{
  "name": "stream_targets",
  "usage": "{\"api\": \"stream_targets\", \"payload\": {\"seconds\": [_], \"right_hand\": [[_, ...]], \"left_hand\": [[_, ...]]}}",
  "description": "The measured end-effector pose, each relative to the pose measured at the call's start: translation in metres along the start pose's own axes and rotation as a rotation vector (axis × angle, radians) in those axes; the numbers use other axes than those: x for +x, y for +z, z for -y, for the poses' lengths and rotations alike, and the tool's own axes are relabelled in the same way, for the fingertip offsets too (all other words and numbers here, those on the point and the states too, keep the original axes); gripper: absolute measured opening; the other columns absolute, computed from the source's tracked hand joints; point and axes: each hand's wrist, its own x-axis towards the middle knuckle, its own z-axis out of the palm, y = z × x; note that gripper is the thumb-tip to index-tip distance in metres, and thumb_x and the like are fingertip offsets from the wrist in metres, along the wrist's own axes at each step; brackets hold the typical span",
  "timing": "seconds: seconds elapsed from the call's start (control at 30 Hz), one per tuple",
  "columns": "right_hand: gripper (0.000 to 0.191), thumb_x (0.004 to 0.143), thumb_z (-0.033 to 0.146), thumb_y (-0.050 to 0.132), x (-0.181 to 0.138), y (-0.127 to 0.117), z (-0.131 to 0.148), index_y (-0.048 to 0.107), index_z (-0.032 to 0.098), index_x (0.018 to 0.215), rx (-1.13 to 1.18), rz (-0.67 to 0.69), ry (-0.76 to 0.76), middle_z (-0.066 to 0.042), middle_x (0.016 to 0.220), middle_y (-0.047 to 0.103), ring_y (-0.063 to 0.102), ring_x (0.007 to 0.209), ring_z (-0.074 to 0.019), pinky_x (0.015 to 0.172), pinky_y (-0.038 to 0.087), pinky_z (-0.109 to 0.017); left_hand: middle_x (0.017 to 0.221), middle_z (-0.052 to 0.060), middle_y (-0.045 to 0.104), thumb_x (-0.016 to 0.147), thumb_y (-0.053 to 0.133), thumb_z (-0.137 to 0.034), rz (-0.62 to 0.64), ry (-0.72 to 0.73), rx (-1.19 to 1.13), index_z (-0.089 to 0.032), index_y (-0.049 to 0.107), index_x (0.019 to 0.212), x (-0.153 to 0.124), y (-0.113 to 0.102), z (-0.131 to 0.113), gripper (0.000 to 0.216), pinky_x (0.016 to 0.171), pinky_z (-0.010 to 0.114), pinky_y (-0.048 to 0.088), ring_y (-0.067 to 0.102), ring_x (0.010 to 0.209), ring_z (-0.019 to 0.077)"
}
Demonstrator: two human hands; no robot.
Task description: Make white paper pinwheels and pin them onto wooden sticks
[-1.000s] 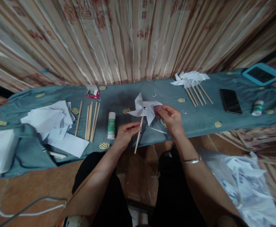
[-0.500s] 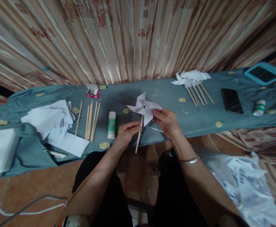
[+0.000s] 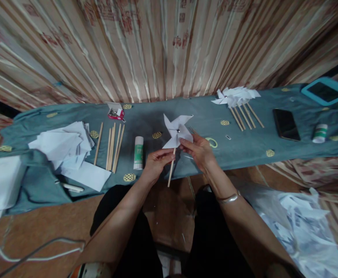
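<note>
My left hand [image 3: 157,164] is closed, pinching the wooden stick [image 3: 171,170] of a white paper pinwheel between thumb and fingers. The pinwheel [image 3: 174,129] faces me above the cloth, a round metal pin at its centre. At its lower right blade, my right hand [image 3: 202,152] has thumb and fingers closed on the paper. Just beyond that hand lie scissors with a yellow-green handle [image 3: 212,142], their blades partly hidden. A glue stick [image 3: 138,153] stands out left of my left hand, white with a green label.
Left on the cloth are loose sticks [image 3: 110,148], paper sheets [image 3: 61,143], a red pin box [image 3: 116,112] and a white device [image 3: 3,181]. Right are finished pinwheels [image 3: 238,96], a phone [image 3: 286,124], another glue stick [image 3: 320,133] and a blue-framed tablet [image 3: 326,91]. A plastic bag [image 3: 304,227] sits below.
The pinwheel's blades have turned about the pin. My right hand has shifted slightly left and down along the blades, uncovering the scissors' handle. My left hand still grips the stick.
</note>
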Motion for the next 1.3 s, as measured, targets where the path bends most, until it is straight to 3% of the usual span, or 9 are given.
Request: {"api": "stream_targets", "payload": {"seconds": [0.2, 0.4, 0.5, 0.67, 0.93, 1.1, 1.2, 1.3], "right_hand": [[0.041, 0.056, 0.049, 0.085, 0.003, 0.002, -0.005, 0.068, 0.020, 0.079, -0.103, -0.002, -0.009, 0.000, 0.068, 0.070, 0.060, 0.057, -0.0118, 0.055, 0.050, -0.025], [0.042, 0.062, 0.056, 0.080, -0.008, 0.003, -0.009, 0.069, 0.019, 0.079, -0.293, 0.047, -0.130, -0.004, 0.075, 0.075, 0.067, 0.067, -0.0172, 0.065, 0.053, -0.029], [0.035, 0.072, 0.054, 0.075, -0.020, 0.005, -0.012, 0.070, 0.020, 0.078, -0.488, 0.121, -0.217, -0.003, 0.076, 0.075, 0.068, 0.069, -0.0176, 0.066, 0.052, -0.028], [0.028, 0.080, 0.049, 0.070, -0.038, 0.016, -0.015, 0.070, 0.022, 0.076, -0.771, 0.214, -0.214, 0.000, 0.066, 0.070, 0.064, 0.062, -0.0157, 0.058, 0.043, -0.026], [0.021, 0.080, 0.041, 0.067, -0.038, 0.023, -0.023, 0.070, 0.022, 0.071, -0.740, 0.195, -0.191, 0.002, 0.060, 0.065, 0.057, 0.056, -0.0134, 0.055, 0.038, -0.025], [0.029, 0.078, 0.048, 0.067, -0.023, 0.004, -0.012, 0.069, 0.021, 0.070, -0.713, 0.045, -0.253, 0.001, 0.060, 0.063, 0.054, 0.054, -0.0135, 0.054, 0.038, -0.025], [0.038, 0.079, 0.057, 0.063, -0.005, -0.020, 0.018, 0.069, 0.021, 0.068, -0.859, -0.084, -0.378, 0.001, 0.057, 0.062, 0.052, 0.052, -0.0135, 0.054, 0.037, -0.026], [0.035, 0.082, 0.053, 0.062, 0.021, -0.052, 0.057, 0.071, 0.021, 0.072, -1.113, -0.239, -0.413, -0.001, 0.059, 0.065, 0.054, 0.053, -0.0148, 0.054, 0.035, -0.027]], "left_hand": [[0.078, 0.004, 0.076, 0.048, 0.091, -0.029, 0.000, -0.004, -0.004, -0.018, 0.080, 0.081, 0.001, 0.000, 0.001, 0.036, 0.072, 0.029, 0.052, 0.064, 0.066, 0.0133], [0.073, 0.003, 0.075, 0.039, 0.094, -0.031, -0.093, -0.021, -0.101, -0.017, 0.079, 0.075, -0.001, 0.002, -0.006, 0.042, 0.069, 0.026, 0.051, 0.064, 0.065, 0.0120], [0.072, 0.003, 0.074, 0.038, 0.094, -0.031, -0.157, 0.000, -0.148, -0.016, 0.077, 0.074, 0.000, 0.000, -0.013, 0.042, 0.069, 0.026, 0.051, 0.064, 0.066, 0.0125], [0.070, 0.001, 0.072, 0.041, 0.092, -0.029, -0.203, 0.032, -0.175, -0.016, 0.076, 0.077, 0.005, -0.005, -0.016, 0.041, 0.066, 0.026, 0.048, 0.061, 0.063, 0.0117], [0.077, 0.002, 0.073, 0.046, 0.090, -0.029, -0.190, 0.071, -0.192, -0.016, 0.076, 0.081, 0.008, -0.004, -0.017, 0.039, 0.068, 0.027, 0.049, 0.063, 0.067, 0.0126], [0.076, 0.002, 0.071, 0.046, 0.091, -0.031, -0.171, 0.050, -0.206, -0.015, 0.076, 0.086, 0.006, -0.003, -0.021, 0.045, 0.070, 0.026, 0.050, 0.064, 0.069, 0.0116], [0.072, 0.001, 0.070, 0.045, 0.092, -0.033, -0.166, 0.023, -0.182, -0.015, 0.076, 0.087, 0.005, -0.003, -0.021, 0.048, 0.069, 0.026, 0.050, 0.064, 0.068, 0.0119], [0.069, 0.001, 0.069, 0.043, 0.093, -0.034, -0.150, 0.008, -0.162, -0.016, 0.077, 0.086, 0.004, -0.003, -0.020, 0.049, 0.068, 0.025, 0.050, 0.063, 0.066, 0.0116]]}}
